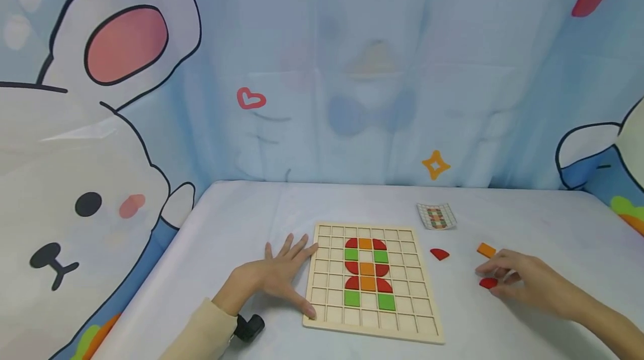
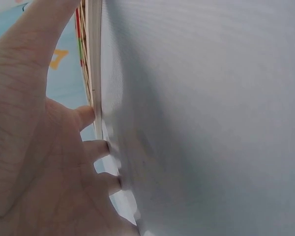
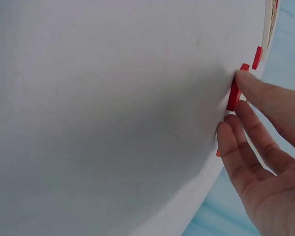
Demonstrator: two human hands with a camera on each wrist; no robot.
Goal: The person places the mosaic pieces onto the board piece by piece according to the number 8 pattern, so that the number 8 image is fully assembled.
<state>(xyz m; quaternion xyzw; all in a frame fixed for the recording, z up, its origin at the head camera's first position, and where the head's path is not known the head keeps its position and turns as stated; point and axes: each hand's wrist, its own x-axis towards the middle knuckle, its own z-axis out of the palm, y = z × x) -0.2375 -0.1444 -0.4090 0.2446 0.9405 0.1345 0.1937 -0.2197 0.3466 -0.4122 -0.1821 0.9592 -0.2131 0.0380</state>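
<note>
A wooden grid board (image 1: 364, 318) lies on the table, holding red quarter-round, orange square and green square tiles in its middle columns. With fingers spread, my left hand (image 1: 282, 270) rests at the board's left side, thumb on its lower left corner and a fingertip at its edge. In the left wrist view the left hand (image 2: 54, 152) reaches along the board's side (image 2: 95, 59). Right of the board, my right hand (image 1: 528, 282) pinches a red quarter-round tile (image 1: 488, 283) between thumb and finger, low over the table. The right wrist view shows the thumb on this red tile (image 3: 233, 93).
Another red tile (image 1: 440, 254) lies between the board and the right hand. An orange tile (image 1: 486, 250) sits just beyond the right fingers. Farther back is a small pattern card (image 1: 436, 217). A printed curtain (image 1: 312, 125) hangs behind the white table (image 1: 261, 209).
</note>
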